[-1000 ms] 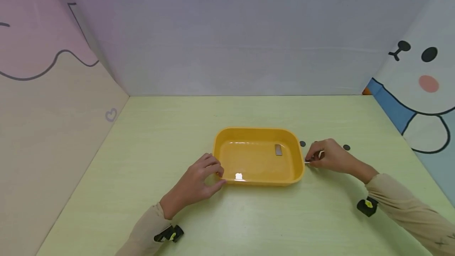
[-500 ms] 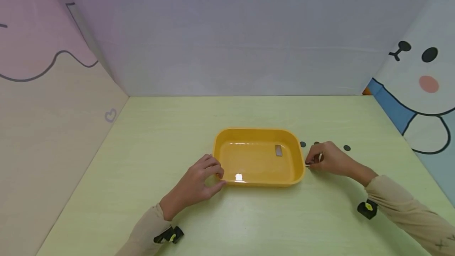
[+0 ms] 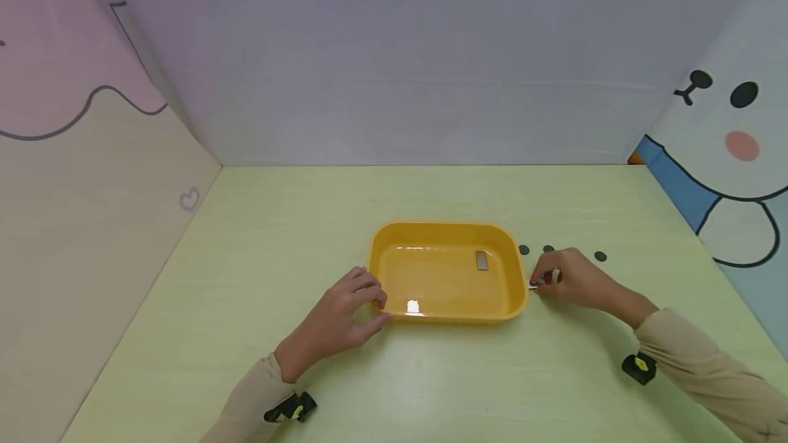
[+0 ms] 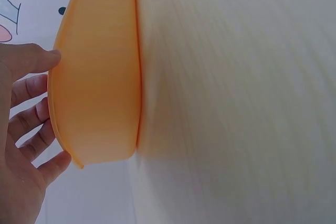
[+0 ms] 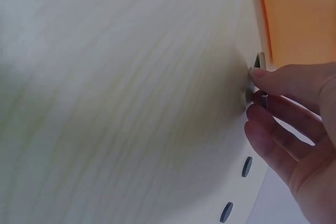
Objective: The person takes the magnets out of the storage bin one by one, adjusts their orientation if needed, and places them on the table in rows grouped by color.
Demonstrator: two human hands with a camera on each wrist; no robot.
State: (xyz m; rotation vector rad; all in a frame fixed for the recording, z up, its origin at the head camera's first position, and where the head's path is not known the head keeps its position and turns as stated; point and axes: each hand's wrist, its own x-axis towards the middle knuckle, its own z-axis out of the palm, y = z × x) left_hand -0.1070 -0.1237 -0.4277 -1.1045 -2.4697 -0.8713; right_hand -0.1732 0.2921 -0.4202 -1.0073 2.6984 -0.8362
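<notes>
A yellow tray (image 3: 449, 286) with rounded corners sits mid-table in the head view. My left hand (image 3: 338, 313) holds its near-left corner, with the thumb and fingers at the rim, as the left wrist view also shows. Inside the tray, toward the right, lies a small flat silver rectangle (image 3: 481, 260). Just outside the tray's right side, my right hand (image 3: 572, 279) pinches a small shiny metal piece (image 5: 262, 61) between thumb and fingers, low over the table. The fingers hide much of this piece.
Several dark round discs lie on the table behind my right hand, among them a left disc (image 3: 524, 249) and a right disc (image 3: 600, 256). The pale green table (image 3: 431, 381) ends at a grey back wall (image 3: 400, 87). Printed panels stand at both sides.
My right hand has moved slightly toward me along the tray's right side, still pinching the metal piece. The left hand and the tray have hardly moved.
</notes>
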